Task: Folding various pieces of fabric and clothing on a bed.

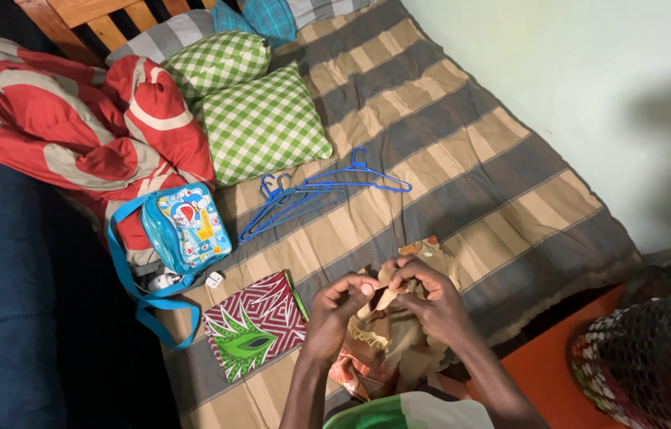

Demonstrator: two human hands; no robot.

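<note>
Both hands pinch the top edge of a crumpled tan and orange patterned cloth garment: left hand curled closed on the fabric, right hand likewise closed on it, fingertips of the two almost touching. Garment lies bunched at the near edge of the brown and grey striped mattress. Just left of the garment, a folded red, white and green printed cloth. Beyond it, a blue cartoon-printed shoulder bag. Farther up the mattress from the garment, blue plastic hangers, then two green checked pillows.
</note>
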